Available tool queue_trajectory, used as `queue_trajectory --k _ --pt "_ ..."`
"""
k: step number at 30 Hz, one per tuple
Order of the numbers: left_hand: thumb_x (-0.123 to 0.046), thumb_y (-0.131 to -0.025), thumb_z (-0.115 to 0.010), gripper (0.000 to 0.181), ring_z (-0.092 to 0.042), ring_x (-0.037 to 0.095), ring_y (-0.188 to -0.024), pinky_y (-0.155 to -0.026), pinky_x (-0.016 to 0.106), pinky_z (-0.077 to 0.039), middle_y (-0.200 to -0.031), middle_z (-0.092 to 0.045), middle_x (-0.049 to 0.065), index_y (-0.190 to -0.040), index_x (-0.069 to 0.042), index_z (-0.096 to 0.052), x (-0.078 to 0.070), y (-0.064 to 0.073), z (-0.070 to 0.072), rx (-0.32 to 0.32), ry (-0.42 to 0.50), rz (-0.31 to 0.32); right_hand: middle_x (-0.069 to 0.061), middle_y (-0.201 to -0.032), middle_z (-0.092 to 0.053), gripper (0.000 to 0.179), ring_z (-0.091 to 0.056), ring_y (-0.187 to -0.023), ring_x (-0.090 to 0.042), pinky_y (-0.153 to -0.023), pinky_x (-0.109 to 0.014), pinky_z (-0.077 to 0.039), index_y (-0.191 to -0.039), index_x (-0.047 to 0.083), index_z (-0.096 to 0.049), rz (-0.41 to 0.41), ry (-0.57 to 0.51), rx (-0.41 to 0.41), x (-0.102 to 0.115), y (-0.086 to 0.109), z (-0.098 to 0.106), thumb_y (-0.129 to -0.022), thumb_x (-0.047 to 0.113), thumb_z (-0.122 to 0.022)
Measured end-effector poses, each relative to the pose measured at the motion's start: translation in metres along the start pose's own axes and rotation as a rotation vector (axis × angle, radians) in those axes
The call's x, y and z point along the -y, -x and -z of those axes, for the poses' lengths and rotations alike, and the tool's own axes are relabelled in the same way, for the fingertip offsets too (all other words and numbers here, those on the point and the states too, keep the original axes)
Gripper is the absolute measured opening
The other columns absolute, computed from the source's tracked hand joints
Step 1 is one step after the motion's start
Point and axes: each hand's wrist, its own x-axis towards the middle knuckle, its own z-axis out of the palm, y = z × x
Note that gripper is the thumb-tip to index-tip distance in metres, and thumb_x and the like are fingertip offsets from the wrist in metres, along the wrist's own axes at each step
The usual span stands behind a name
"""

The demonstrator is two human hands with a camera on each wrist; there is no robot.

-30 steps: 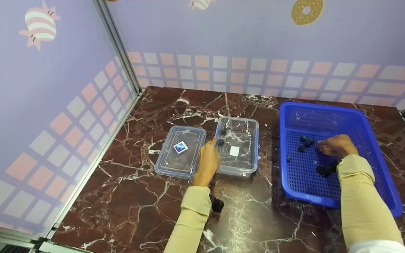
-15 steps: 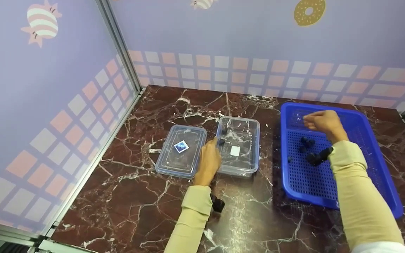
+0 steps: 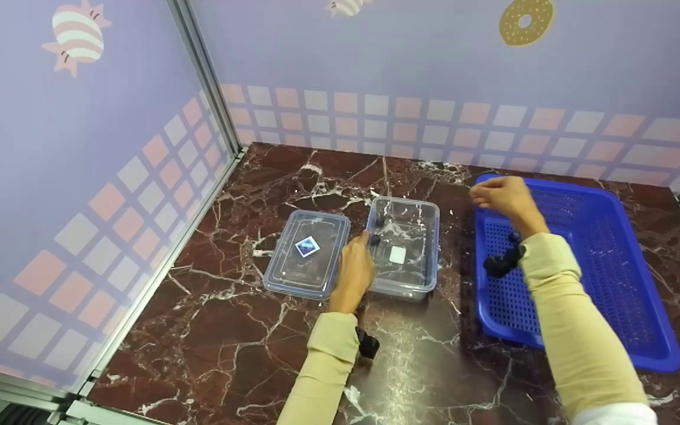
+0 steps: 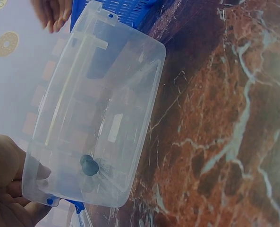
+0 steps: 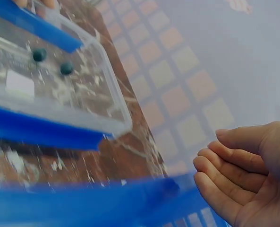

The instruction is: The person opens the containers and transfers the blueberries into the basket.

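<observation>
My left hand (image 3: 355,268) grips the left rim of a clear plastic food container (image 3: 414,277); in the left wrist view its thumb (image 4: 44,171) lies inside the wall. Two dark round berries, like blueberries (image 5: 39,55), rest on the container's bottom near that side. My right hand (image 3: 504,198) is raised over the left rim of a blue plastic basket (image 3: 611,265), fingers curled in and thumb close to the index fingertip. I cannot tell whether a berry is hidden inside those fingers. Another dark berry (image 3: 514,236) shows in the basket, partly screened by the right wrist's camera.
A clear lid (image 3: 293,273) with a blue diamond sticker lies flat left of the container. Under everything is a dark red marbled tabletop (image 3: 216,330). Patterned walls (image 3: 375,53) stand behind and to the left. A strip of table separates container and basket.
My right hand has risen from the basket's bottom and moved left to its rim. My left hand keeps its hold on the container. The head view has shifted slightly.
</observation>
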Motion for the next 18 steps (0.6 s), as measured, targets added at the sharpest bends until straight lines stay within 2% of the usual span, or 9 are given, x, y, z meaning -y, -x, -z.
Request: queue_trajectory --k 3,10,17,18 --pt "0.006 -0.084 -0.055 0.040 -0.066 0.034 -0.100 -0.087 0.040 -0.053 -0.107 -0.068 0.018 -0.124 0.005 -0.060 0.001 0.001 -0.001 -0.009 -0.005 -0.013 0.016 -0.070 -0.064 0.038 -0.063 -0.068 0.004 -0.068 -0.012 -0.054 -0.122 -0.016 -0.054 0.015 0.000 0.018 0.004 -0.002 -0.015 -0.094 0.009 -0.057" --pt "0.007 -0.084 -0.053 0.041 -0.065 0.034 -0.102 -0.088 0.041 -0.053 -0.110 -0.068 0.018 -0.125 0.004 -0.059 0.002 0.000 -0.001 0.004 0.008 0.006 0.013 -0.068 -0.065 0.035 -0.061 -0.061 0.006 -0.063 -0.011 -0.053 -0.117 -0.017 -0.058 0.043 0.015 0.061 0.014 -0.008 -0.052 -0.093 0.009 -0.059" --pt "0.005 -0.086 -0.055 0.043 -0.064 0.035 -0.105 -0.091 0.042 -0.052 -0.114 -0.067 0.017 -0.128 0.003 -0.057 0.000 -0.002 0.000 0.040 0.026 0.056 0.008 -0.066 -0.064 0.028 -0.060 -0.059 0.002 -0.062 -0.013 -0.054 -0.109 -0.015 -0.064 0.073 0.107 0.066 0.016 -0.014 -0.084 -0.091 0.007 -0.059" --pt "0.005 -0.086 -0.055 0.043 -0.064 0.035 -0.106 -0.091 0.042 -0.052 -0.115 -0.066 0.017 -0.129 0.002 -0.057 0.000 -0.002 0.000 0.043 0.024 0.057 0.004 -0.067 -0.066 0.027 -0.060 -0.059 0.001 -0.060 -0.013 -0.053 -0.108 -0.014 -0.065 0.074 0.122 0.065 0.016 -0.014 -0.088 -0.091 0.006 -0.059"
